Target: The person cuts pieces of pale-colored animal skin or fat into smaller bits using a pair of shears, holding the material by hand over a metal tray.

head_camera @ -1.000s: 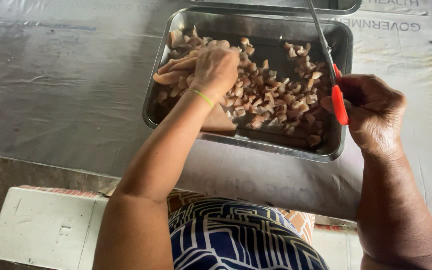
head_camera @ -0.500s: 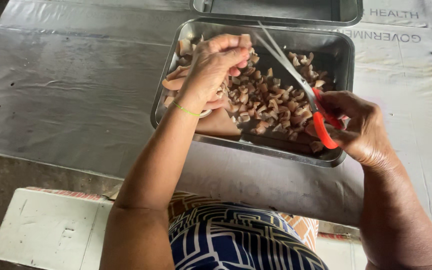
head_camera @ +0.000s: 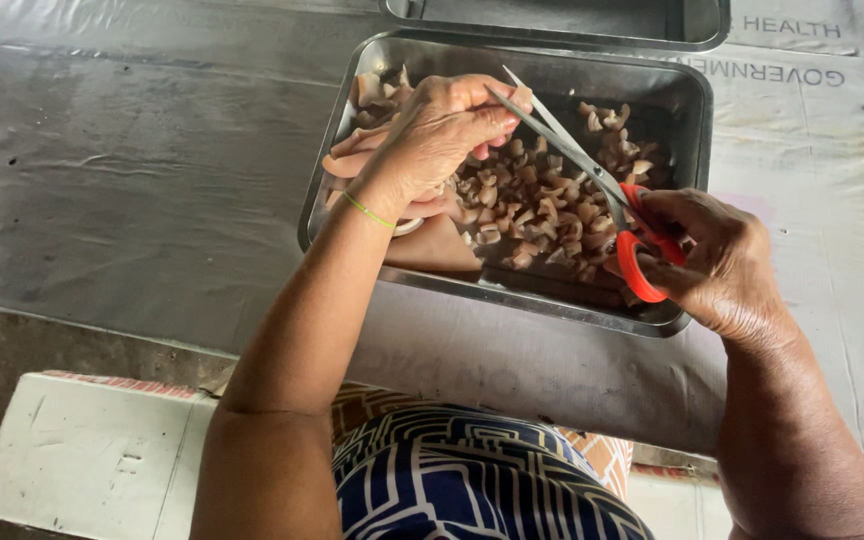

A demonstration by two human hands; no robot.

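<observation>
Steel is the material of the tray in front of me, a shallow rectangular one, and it lies on a grey plastic sheet that covers the table. Inside it there are many small cut pieces of pale pink and brown meat, heaped mostly in the middle and on the right side, and some longer uncut strips on the left side.

My left hand is over the tray and it is closed around one strip, which I pinch at the fingertips so that its end comes out toward the blades. I wear a thin green band on this wrist. My right hand holds the scissors with orange handles, with my fingers through the loops. The blades are parted a little, and their tips touch the piece that my left fingers offer.

I judge that the step in hand is the cutting of this strip into short bits, so that they fall on the heap below. The next move, I think, calls for closing the blades cleanly while my left fingertips stay just behind the cutting line, because they are very near to the edge.

Behind this tray is a second steel tray, of which I see only the near rim.
</observation>
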